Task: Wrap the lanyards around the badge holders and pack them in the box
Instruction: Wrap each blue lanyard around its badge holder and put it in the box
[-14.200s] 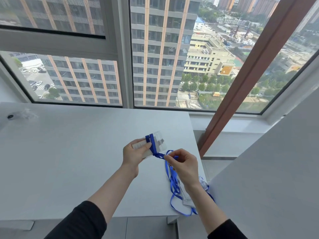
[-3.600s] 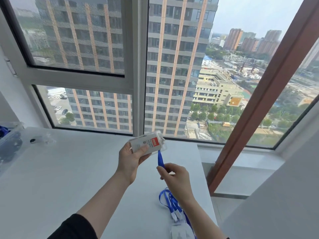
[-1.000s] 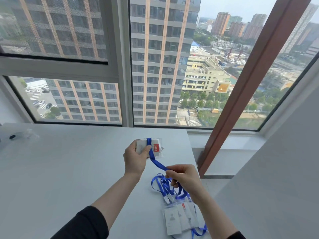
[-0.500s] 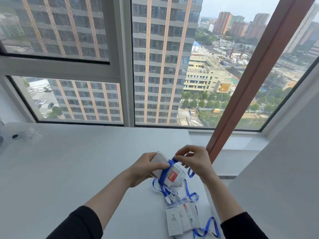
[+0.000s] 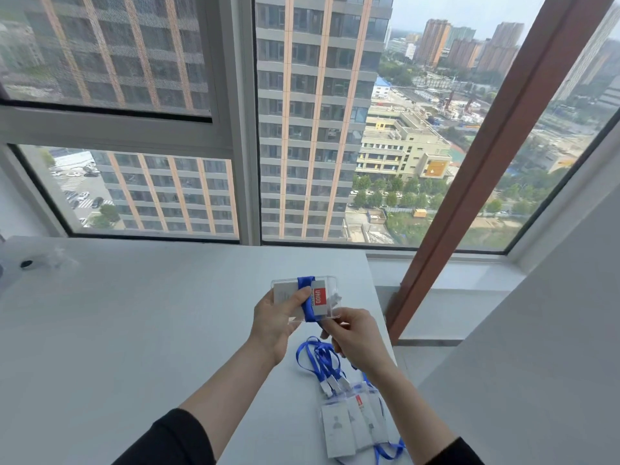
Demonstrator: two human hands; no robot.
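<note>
Gripping badge holder (image 5: 322,298), left hand (image 5: 273,325) thumbs lanyard (image 5: 307,302).

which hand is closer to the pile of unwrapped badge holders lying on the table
Right. The right hand hovers just above the pile of clear plastic badge holders with blue lanyards, while the left hand is further up and to the left, holding the wrapped holder.
</note>
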